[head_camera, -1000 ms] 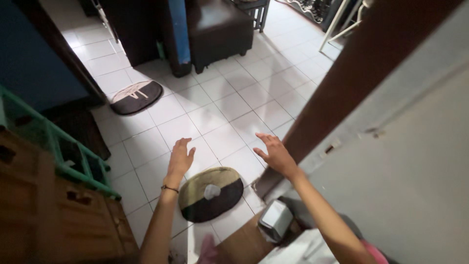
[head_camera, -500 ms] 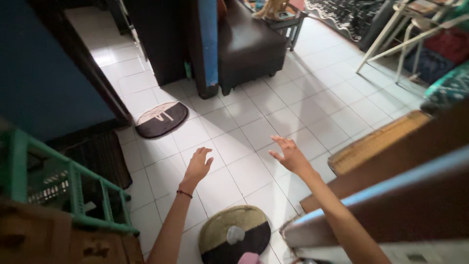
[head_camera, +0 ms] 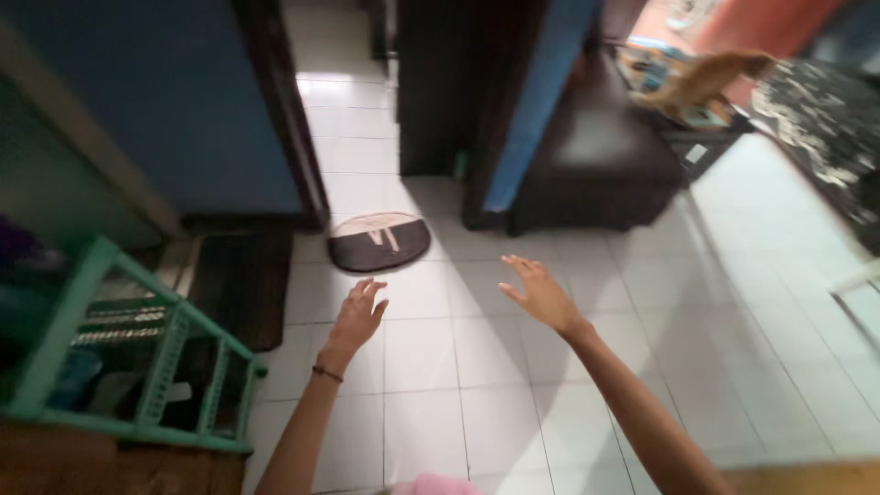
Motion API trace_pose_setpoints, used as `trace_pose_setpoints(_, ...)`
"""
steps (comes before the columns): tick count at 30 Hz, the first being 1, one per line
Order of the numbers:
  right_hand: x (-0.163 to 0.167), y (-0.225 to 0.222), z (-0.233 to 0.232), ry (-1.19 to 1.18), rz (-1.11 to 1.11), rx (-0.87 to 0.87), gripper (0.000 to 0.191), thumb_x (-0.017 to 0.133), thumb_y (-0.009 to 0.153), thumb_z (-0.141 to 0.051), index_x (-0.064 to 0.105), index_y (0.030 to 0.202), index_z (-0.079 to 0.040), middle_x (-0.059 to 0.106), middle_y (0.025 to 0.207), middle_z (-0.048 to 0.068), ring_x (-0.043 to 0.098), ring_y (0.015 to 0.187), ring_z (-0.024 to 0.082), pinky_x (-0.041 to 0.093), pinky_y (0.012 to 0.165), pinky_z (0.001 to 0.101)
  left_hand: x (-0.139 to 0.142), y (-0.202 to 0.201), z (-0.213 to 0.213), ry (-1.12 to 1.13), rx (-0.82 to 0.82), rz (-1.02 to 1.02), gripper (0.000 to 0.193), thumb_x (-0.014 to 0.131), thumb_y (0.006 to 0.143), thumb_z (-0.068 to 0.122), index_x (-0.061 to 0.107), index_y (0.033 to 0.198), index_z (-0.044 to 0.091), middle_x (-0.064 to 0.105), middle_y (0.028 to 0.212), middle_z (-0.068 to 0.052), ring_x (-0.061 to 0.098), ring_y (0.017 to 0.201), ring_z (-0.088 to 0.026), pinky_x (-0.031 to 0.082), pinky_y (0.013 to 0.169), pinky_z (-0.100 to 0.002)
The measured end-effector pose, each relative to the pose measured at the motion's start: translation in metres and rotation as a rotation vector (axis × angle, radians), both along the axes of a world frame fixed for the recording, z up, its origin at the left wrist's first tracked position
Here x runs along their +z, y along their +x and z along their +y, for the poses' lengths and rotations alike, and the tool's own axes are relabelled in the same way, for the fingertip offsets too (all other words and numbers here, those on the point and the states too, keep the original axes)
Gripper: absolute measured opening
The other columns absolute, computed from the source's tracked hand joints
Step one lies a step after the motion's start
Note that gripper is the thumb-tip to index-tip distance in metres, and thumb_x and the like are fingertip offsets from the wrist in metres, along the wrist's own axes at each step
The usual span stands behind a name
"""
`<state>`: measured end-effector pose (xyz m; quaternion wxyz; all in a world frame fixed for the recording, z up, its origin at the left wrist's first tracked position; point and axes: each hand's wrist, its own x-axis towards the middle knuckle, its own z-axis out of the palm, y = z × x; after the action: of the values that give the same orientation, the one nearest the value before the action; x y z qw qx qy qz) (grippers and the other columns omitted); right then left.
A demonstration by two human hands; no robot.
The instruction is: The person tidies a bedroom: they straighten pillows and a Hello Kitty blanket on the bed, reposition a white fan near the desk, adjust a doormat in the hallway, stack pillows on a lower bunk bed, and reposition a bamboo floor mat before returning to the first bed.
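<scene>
Hovering with fingers spread and holding nothing, left hand (head_camera: 357, 314) and right hand (head_camera: 541, 295) above white floor tiles (head_camera: 431, 367), oval mat (head_camera: 379, 241) lying just ahead.

a home, white tiled floor (head_camera: 440, 367), oval doormat (head_camera: 379, 242), dark sofa (head_camera: 596, 165), blue walls (head_camera: 183, 101)

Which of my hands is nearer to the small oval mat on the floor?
Left. The left hand hovers open just below the oval mat, slightly to its left. The right hand is farther off, to the mat's right, over bare tiles.
</scene>
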<state>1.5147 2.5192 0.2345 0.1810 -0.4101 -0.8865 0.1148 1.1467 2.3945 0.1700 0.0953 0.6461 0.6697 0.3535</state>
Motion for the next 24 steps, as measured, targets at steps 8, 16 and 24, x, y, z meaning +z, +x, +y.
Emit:
trace_pose_setpoints(8, -0.019, -0.189, 0.157, 0.027, -0.023, 0.274, 0.062, 0.072, 0.092, -0.036, 0.052, 0.144, -0.009, 0.055, 0.146, 0.018, 0.051, 0.133, 0.035, 0.041, 0.112, 0.0444, -0.05, -0.142, 0.06, -0.045, 0.241, 0.32, 0.051, 0.071, 0.089, 0.026, 0.058, 0.133, 0.002, 0.06, 0.133, -0.018, 0.057, 0.127, -0.035, 0.048, 0.108, -0.043)
trace_pose_setpoints(16, -0.064, -0.333, 0.294, -0.024, 0.017, 0.33, 0.058, 0.071, 0.093, -0.034, 0.053, 0.14, -0.007, 0.059, 0.14, 0.018, 0.054, 0.13, 0.035, 0.044, 0.11, 0.0443, -0.101, -0.251, 0.14, 0.096, 0.442, 0.234, 0.053, 0.066, 0.094, 0.02, 0.053, 0.142, 0.003, 0.057, 0.14, -0.023, 0.054, 0.131, -0.039, 0.045, 0.11, -0.044)
trace_pose_setpoints(24, -0.22, -0.484, 0.423, 0.006, -0.058, 0.495, 0.067, 0.071, 0.087, -0.03, 0.045, 0.147, -0.011, 0.058, 0.136, 0.015, 0.055, 0.125, 0.033, 0.047, 0.104, 0.0436, -0.248, -0.34, 0.179, -0.347, 0.583, -0.063, 0.059, 0.06, 0.096, 0.026, 0.046, 0.153, 0.019, 0.041, 0.155, -0.015, 0.045, 0.141, -0.035, 0.038, 0.114, -0.049)
